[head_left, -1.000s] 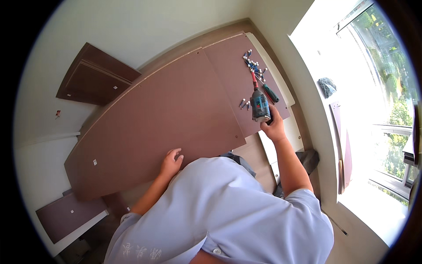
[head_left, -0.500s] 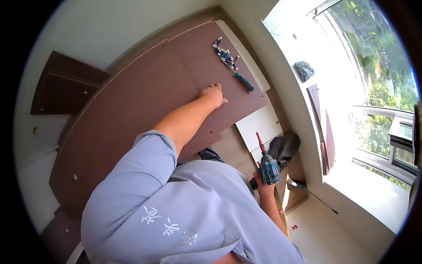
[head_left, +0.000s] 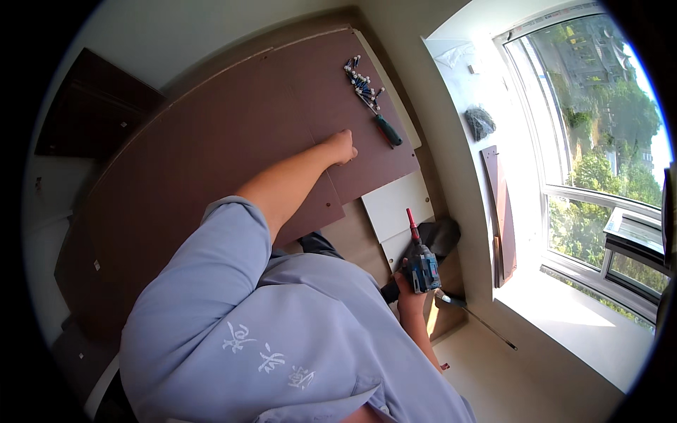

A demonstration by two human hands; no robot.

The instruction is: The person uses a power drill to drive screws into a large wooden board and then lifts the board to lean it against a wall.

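My left hand (head_left: 343, 146) rests on the large brown board (head_left: 211, 162), its fingers curled in. Whatever lies under those fingers, if anything, is hidden. Just beyond it on the board lies a dark green-handled screwdriver (head_left: 387, 131). Its shaft points at a loose pile of cam bolts (head_left: 362, 86) with pale ends and dark blue shanks. Lower right, my right hand (head_left: 409, 295) grips a blue-and-black cordless impact driver (head_left: 424, 271). A red bit holder on its nose points away from me, over a white panel (head_left: 400, 206).
A dark bag-like bundle (head_left: 443, 237) lies past the driver, near a hammer-like tool (head_left: 451, 302) on the floor. Narrow brown strips (head_left: 499, 211) and a dark plastic-wrapped packet (head_left: 480, 123) sit on the window ledge. A dark brown panel (head_left: 95, 106) stands against the left wall.
The view has shifted, so the surroundings sit a little further left. My left hand has curled tighter, its thumb drawn in. My right hand keeps hold of the impact driver.
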